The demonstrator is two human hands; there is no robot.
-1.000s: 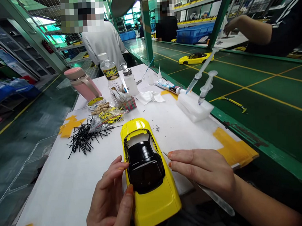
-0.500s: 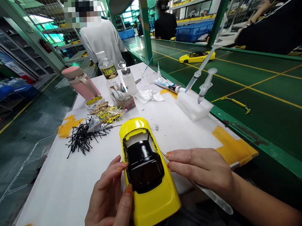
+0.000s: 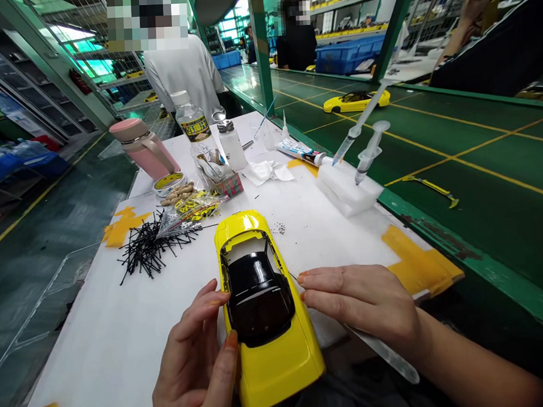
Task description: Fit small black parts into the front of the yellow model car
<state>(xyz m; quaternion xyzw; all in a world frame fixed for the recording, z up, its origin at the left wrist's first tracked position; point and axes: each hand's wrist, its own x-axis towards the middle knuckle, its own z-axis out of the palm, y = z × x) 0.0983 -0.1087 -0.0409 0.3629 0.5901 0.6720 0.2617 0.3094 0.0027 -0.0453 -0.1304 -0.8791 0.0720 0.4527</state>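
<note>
A yellow toy car body (image 3: 262, 312) with a black roof lies lengthwise on the white table (image 3: 124, 330), its near end over the table's edge. My left hand (image 3: 195, 357) grips its left side, fingertips on the black roof and thumb on the yellow panel. My right hand (image 3: 361, 301) is closed around a thin metal tool (image 3: 381, 351), which runs under the palm. The tool's fine tip sits at the car's right side, beside my fingertips.
A heap of thin black sticks (image 3: 150, 248) lies at the left. Behind it are a pink flask (image 3: 143, 150), a clear bottle (image 3: 195, 132), snack packets and a glue tube (image 3: 302, 153). Two syringes (image 3: 367, 154) stand in a white foam block. A green conveyor (image 3: 431, 142) carries another yellow car (image 3: 354, 101). People stand beyond.
Hardly anything has moved; both hands keep their hold on the car and tool. The view shifted slightly, and the arm at the far right rose.
</note>
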